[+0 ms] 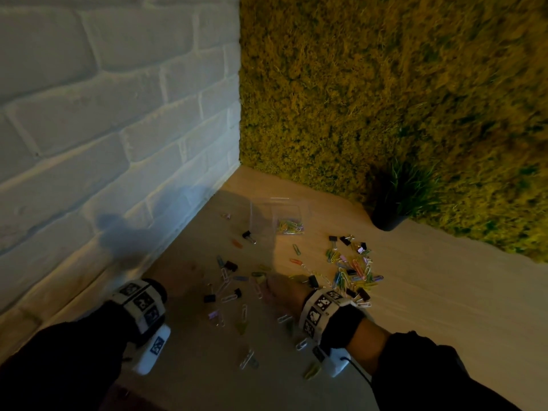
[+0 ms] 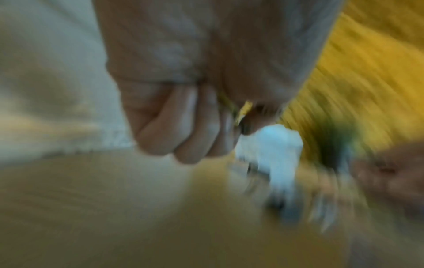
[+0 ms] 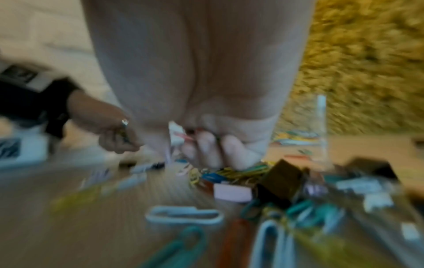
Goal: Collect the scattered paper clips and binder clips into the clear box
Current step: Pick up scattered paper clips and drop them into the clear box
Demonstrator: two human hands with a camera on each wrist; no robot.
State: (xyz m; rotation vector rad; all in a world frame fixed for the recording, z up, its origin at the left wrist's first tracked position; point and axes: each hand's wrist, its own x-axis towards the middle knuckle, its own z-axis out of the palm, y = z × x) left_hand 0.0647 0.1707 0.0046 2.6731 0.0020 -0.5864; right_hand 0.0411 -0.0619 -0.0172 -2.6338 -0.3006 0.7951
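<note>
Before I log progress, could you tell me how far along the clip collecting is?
Early. The clear box holds only a small heap of paper clips. Both the left hand and the right hand grip clips. Most clips, including the big pile, remain scattered on the table.

Black potted grass plant (image 1: 391, 203) against moss wall (image 1: 385, 84), white brick wall (image 1: 103, 99) left.

A corner is formed by a white-painted brick wall (image 1: 103, 120) on the left and a yellow-green moss wall (image 1: 385, 84) on the right. A light wooden tabletop (image 1: 444, 292) is seen below. A dark potted grass plant (image 1: 397, 203) is set against the moss. Lighting is dim and warm.
</note>
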